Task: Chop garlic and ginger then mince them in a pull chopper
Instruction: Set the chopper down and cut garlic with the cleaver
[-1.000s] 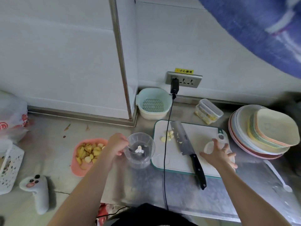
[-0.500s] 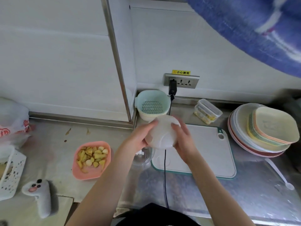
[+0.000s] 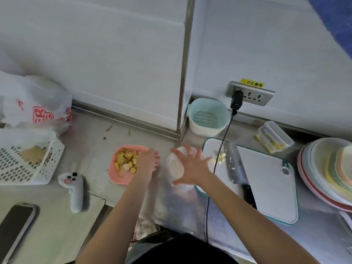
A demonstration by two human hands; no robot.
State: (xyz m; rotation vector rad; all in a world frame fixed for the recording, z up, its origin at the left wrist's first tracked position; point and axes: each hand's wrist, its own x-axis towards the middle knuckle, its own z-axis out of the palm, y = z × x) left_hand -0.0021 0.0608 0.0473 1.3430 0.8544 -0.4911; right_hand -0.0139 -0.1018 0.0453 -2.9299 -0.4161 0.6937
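R hand (image 3: 192, 168): mid-frame, palm down on the white chopper lid (image 3: 176, 165), fingers spread wide & straight, thumb low toward the bottom edge of the lid. Forearm runs in from lower right.
L hand (image 3: 147, 162): just left of the lid, at the right edge of the pink dish (image 3: 114, 176); fingers bent down & bunched over the pieces. Can't tell if it's pinching anything. Forearm comes up from bottom center.
Chopper: lid sits center frame betw. pink dish & cutting board (image 3: 266, 180); bowl under it mostly hidden by the R hand.
Ginger/garlic chunks (image 3: 124, 161): yellow pile in the pink dish, left of center.
Garlic bits (image 3: 221, 158): small pale heap on the board's upper left corner, just right of the R hand's fingertips.
Knife (image 3: 236, 162): flat on the board, blade toward top of frame, black handle toward bottom, bits stuck on blade.
Black cable (image 3: 219, 159): from wall plug down across the board's left edge.
Colander (image 3: 207, 117): teal/white, against the wall above the board.
Plates (image 3: 327, 168): stacked at far right.
Phone (image 3: 15, 223): lower left corner, face up.
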